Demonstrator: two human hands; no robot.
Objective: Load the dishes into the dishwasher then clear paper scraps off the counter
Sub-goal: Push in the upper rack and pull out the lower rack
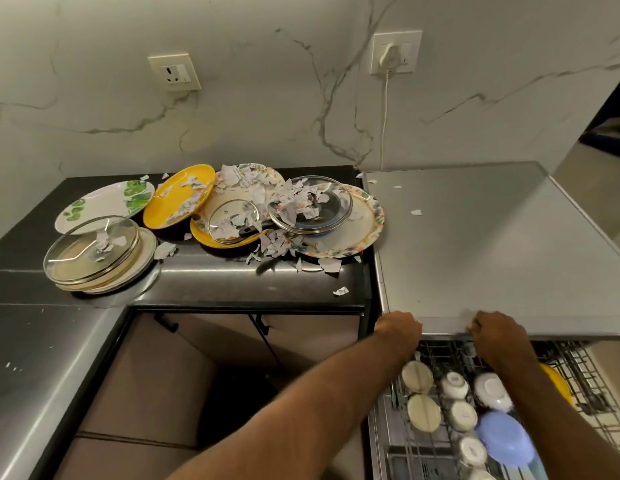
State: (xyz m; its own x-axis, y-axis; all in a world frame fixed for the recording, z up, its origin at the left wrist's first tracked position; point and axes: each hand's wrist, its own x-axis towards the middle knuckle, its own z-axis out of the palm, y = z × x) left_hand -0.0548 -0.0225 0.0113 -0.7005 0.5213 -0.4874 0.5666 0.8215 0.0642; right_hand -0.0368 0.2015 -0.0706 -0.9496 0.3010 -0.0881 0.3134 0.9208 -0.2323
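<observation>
Plates and glass lids lie heaped on the black counter (204, 282): a leaf-print plate (104, 202), yellow plates (178, 197), a floral plate (362, 230), a big glass lid on a plate stack (90, 254), and two smaller glass lids (232, 216) (310, 206). Torn paper scraps (284, 202) cover them. At the lower right the dishwasher rack (578, 368) stands pulled out, holding cups, bowls, a blue bowl (506, 438) and a yellow dish (558, 379). My left hand (400, 329) and right hand (499, 336) reach under the steel top's front edge above the rack, fingers curled there.
The steel dishwasher top (475, 244) carries a few loose scraps. A white cord hangs from a wall plug (391, 53). Cabinet doors (232, 341) sit below the counter, and a steel counter (35, 368) runs along the left.
</observation>
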